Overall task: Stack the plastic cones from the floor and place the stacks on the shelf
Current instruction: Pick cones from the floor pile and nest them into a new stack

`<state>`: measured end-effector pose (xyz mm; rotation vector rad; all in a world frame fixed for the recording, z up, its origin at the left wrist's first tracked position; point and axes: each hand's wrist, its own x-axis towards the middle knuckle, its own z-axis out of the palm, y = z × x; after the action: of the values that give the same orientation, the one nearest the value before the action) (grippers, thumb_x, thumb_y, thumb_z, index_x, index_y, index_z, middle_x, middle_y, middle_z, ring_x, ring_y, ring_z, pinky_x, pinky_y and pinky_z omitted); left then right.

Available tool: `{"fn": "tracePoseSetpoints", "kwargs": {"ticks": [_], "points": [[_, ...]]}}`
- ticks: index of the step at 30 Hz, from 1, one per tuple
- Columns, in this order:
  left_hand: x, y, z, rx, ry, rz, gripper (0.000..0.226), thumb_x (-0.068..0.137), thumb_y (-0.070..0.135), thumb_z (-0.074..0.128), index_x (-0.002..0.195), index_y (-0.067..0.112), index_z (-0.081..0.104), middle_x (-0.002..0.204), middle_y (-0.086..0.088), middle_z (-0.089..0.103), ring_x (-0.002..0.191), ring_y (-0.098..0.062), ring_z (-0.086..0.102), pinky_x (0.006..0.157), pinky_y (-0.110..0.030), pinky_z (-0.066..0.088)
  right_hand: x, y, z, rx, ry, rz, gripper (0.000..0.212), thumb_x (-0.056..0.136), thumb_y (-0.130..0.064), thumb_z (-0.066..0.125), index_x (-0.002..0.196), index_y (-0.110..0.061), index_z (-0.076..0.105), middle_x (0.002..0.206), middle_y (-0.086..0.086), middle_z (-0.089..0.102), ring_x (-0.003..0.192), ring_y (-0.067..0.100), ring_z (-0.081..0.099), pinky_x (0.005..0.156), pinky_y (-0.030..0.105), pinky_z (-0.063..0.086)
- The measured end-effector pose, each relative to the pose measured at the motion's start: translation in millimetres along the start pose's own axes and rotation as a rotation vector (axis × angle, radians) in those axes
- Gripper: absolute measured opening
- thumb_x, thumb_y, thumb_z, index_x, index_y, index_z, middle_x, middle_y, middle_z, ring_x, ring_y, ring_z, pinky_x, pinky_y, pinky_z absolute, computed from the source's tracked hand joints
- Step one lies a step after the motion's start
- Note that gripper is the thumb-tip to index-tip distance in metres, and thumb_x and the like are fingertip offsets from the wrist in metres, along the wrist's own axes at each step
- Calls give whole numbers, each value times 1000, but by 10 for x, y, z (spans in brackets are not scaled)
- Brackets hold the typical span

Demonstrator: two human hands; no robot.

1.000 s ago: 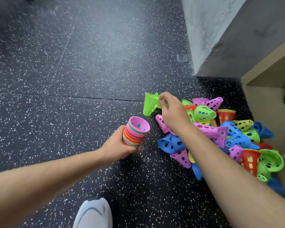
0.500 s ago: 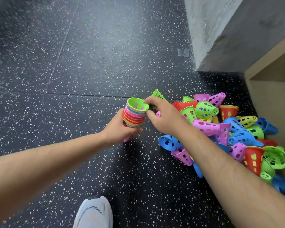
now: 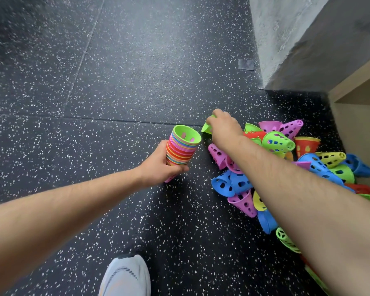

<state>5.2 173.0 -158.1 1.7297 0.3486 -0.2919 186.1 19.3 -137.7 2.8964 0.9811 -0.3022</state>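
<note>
Left: your left hand (image 3: 158, 165) is gripping the nested stack (image 3: 183, 146) low down, fingers and thumb curled round it, holding it tilted just above the speckled floor (image 3: 115, 82). Centre: your right hand (image 3: 222, 129) is curling its fingers round a loose green cone (image 3: 206, 128) just right of the stack, with the fingertips hidden underneath. Right: the pile of loose cones (image 3: 286, 159) is lying beside the shelf (image 3: 355, 86). Handling, as judged: the cones are looking light, stiff, perforated and slick, so you are best taking each by its wide rim.
</note>
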Motion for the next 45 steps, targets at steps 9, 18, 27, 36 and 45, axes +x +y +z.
{"fn": "tracePoseSetpoints", "kwargs": {"ticks": [9,18,27,36,45], "points": [[0,-161,-1,45,17,28,76,79,16,88,134,18,36,103,-4,59,66,6,58,64,-20,47,-563,169,-338,661,374,58,16,100,-18,53,111,-13,64,111,3,53,92,15,50,81,23,35],[-260,-134,119,87,64,39,65,77,15,90,123,21,45,97,2,65,64,6,59,64,-20,48,-1241,-26,-418,830,598,-77,11,99,-13,57,105,-10,65,103,-2,58,93,8,51,84,16,40],[-798,44,351,92,54,33,76,62,37,93,123,22,50,87,6,70,60,-1,61,61,-24,49,-1885,-318,-83,847,410,-206,19,94,-22,59,108,-10,65,100,-11,58,102,6,51,99,26,39],[-946,104,717,15,-106,1,60,75,12,89,117,17,46,66,-8,67,56,-28,53,57,-46,46,-2252,-132,-23,817,299,-53,52,98,-49,39,138,-18,53,135,-11,55,127,5,43,108,17,27],[-746,108,818,20,-112,-23,66,66,20,89,116,15,46,71,-22,68,55,-31,57,55,-51,49,-1885,168,91,490,158,114,30,96,-17,49,118,-14,69,128,4,61,125,30,45,107,44,36]]}}
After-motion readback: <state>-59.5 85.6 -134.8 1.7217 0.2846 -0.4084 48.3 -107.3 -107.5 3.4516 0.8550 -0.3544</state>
